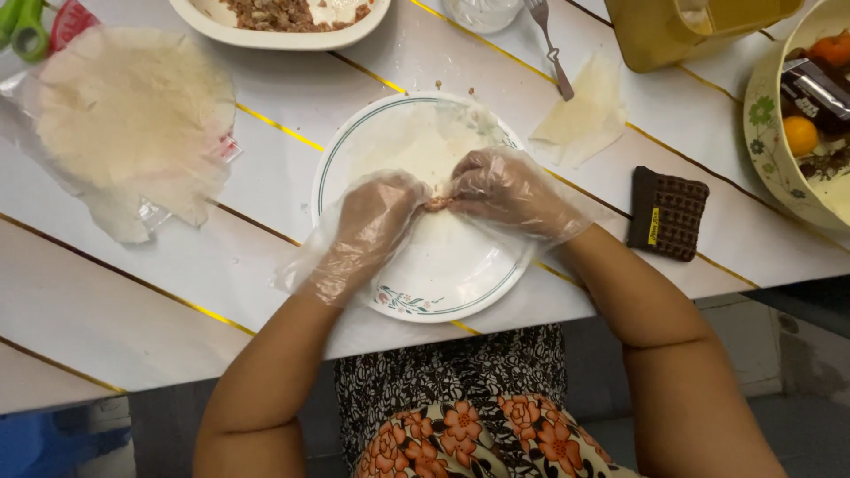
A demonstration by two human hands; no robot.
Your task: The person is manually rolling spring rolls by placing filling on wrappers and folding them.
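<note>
Both my hands wear loose clear plastic gloves over a white plate [460, 265] with a green rim line and a flower print. A thin pale wrapper sheet [416, 150] lies on the plate. My left hand [372, 226] and my right hand [505, 190] meet at the plate's middle, fingertips pinched on a small lump of brownish filling [436, 204] and the wrapper edge around it. How far the wrapper is folded is hidden by the fingers.
A stack of round wrappers [124, 115] lies on plastic at the left. A dish of minced filling [283, 18] sits at the back. A fork [551, 49], a loose wrapper piece [584, 119], a brown woven pouch [668, 212], a yellow container [691, 26] and a flowered bowl [775, 146] are to the right.
</note>
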